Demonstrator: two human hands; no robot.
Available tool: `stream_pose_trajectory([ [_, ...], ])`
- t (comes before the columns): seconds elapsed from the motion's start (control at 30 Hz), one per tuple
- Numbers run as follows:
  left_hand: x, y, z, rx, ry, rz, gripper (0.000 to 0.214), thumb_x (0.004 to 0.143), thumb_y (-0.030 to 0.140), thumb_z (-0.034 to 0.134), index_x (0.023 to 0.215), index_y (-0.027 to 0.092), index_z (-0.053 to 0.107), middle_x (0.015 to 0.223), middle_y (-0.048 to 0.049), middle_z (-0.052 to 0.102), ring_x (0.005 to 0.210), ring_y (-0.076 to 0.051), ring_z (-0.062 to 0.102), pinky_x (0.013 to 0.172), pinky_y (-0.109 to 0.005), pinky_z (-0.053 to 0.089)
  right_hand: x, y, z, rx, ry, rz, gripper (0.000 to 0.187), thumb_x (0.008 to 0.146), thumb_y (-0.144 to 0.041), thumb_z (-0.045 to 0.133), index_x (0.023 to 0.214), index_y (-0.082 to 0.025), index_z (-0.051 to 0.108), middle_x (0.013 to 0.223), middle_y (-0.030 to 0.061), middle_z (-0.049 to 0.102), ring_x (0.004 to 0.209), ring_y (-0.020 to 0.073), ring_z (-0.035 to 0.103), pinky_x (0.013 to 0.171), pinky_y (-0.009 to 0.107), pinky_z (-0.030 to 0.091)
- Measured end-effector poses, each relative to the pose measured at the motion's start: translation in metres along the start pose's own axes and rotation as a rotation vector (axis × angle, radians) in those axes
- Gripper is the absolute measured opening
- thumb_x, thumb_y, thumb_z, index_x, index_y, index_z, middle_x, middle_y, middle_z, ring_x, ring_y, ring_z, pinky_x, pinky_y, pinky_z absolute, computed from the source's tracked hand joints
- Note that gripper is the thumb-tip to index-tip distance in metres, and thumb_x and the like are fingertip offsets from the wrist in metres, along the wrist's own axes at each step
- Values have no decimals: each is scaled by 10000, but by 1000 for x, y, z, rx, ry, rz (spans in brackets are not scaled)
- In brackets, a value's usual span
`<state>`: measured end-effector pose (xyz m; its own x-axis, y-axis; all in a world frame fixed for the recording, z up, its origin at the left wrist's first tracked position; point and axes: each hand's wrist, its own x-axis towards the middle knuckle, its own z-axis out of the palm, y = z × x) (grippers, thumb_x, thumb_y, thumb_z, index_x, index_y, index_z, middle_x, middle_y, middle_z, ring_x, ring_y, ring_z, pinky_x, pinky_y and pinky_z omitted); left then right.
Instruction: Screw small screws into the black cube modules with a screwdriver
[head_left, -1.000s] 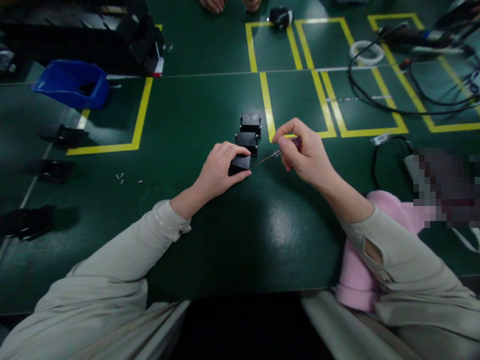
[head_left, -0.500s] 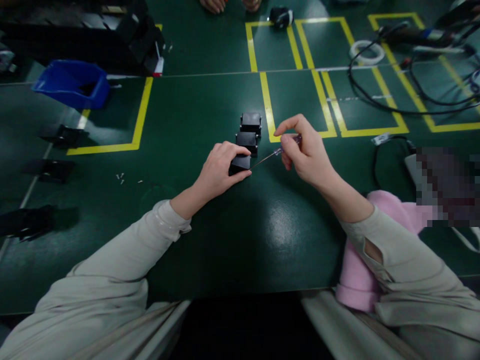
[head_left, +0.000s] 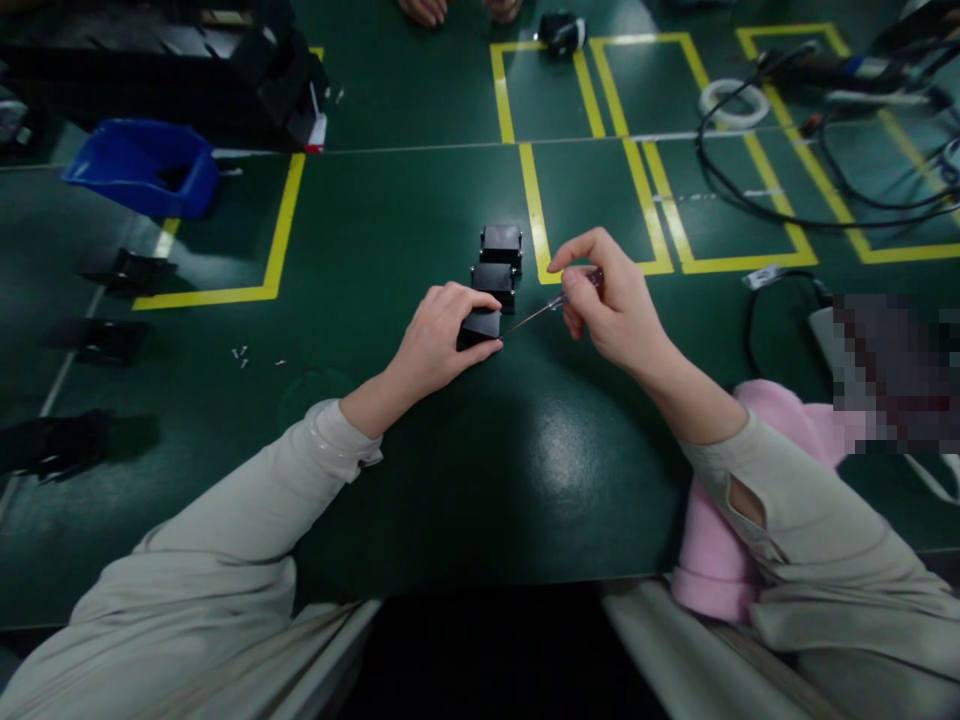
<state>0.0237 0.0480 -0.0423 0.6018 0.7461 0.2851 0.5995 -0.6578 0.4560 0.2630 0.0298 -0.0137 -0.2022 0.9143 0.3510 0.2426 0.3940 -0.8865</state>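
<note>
Pinching a black block [head_left: 482,325], the left hand [head_left: 441,330] lies beside the tip of a screwdriver [head_left: 556,302] gripped by the right hand [head_left: 609,302].

We see black blocks [head_left: 493,280], a purplish screwdriver handle [head_left: 556,300], a green tabletop [head_left: 390,220] (patterned in yellow tape [head_left: 288,225]) and a blue bin [head_left: 142,168].

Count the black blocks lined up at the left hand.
3. The near block is held in the left hand, the middle block sits just beyond it, and the far block beyond that. The hand partly covers the near one.
</note>
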Motion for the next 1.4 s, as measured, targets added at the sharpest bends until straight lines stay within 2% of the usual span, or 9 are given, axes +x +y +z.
stream_pose_trajectory([
  [0.23, -1, -1, 1, -1, 4, -1, 353, 912, 346, 670, 1218, 201, 570, 1231, -81, 632, 1137, -269, 557, 981, -411, 415, 1, 0, 0, -28, -5, 17, 244, 1004, -421, 505, 853, -230, 524, 460, -101, 405, 359, 67, 454, 382, 230, 299],
  [0.43, -1, 0, 1, 4, 12, 11, 355, 909, 338, 678, 1216, 193, 577, 1223, -83, 636, 1127, -268, 560, 967, -402, 422, 0, 3, -1, 8, -13, -15, 75, 996, -318, 523, 992, -244, 516, 512, -109, 437, 388, 68, 458, 415, 236, 352],
  [0.67, -1, 0, 1, -1, 9, 11, 355, 912, 345, 672, 1216, 189, 577, 1224, -84, 633, 1117, -266, 557, 958, -396, 418, 1, 0, 0, -21, -7, 4, 226, 999, -392, 520, 846, -227, 532, 462, -97, 413, 353, 64, 459, 371, 221, 294],
  [0.87, -1, 1, 1, 5, 7, 10, 353, 915, 347, 664, 1219, 192, 574, 1223, -81, 632, 1123, -268, 556, 965, -401, 417, 0, 3, -1, 7, -9, -15, 53, 997, -298, 519, 987, -246, 519, 522, -104, 439, 390, 64, 460, 409, 228, 356],
  [1.1, -1, 0, 1, -1, 14, 13, 351, 910, 347, 666, 1212, 193, 576, 1221, -81, 637, 1126, -270, 562, 972, -409, 418, 1, 2, 0, -11, -4, 4, 222, 1005, -403, 509, 864, -233, 524, 458, -104, 385, 347, 65, 441, 368, 225, 306],
  [1.27, -1, -1, 1, -6, 13, 18, 353, 914, 348, 668, 1216, 191, 572, 1221, -80, 634, 1127, -267, 560, 973, -405, 415, 0, 3, 0, 29, -15, -3, 154, 1007, -397, 512, 974, -247, 510, 498, -111, 407, 367, 65, 427, 389, 235, 339],
  [1.4, -1, -1, 1, 0, 13, 9, 357, 910, 340, 678, 1219, 193, 573, 1217, -80, 631, 1126, -268, 558, 966, -403, 419, 0, 2, 0, 3, -6, 5, 200, 1010, -421, 501, 931, -238, 520, 482, -109, 396, 370, 64, 434, 394, 232, 341],
])
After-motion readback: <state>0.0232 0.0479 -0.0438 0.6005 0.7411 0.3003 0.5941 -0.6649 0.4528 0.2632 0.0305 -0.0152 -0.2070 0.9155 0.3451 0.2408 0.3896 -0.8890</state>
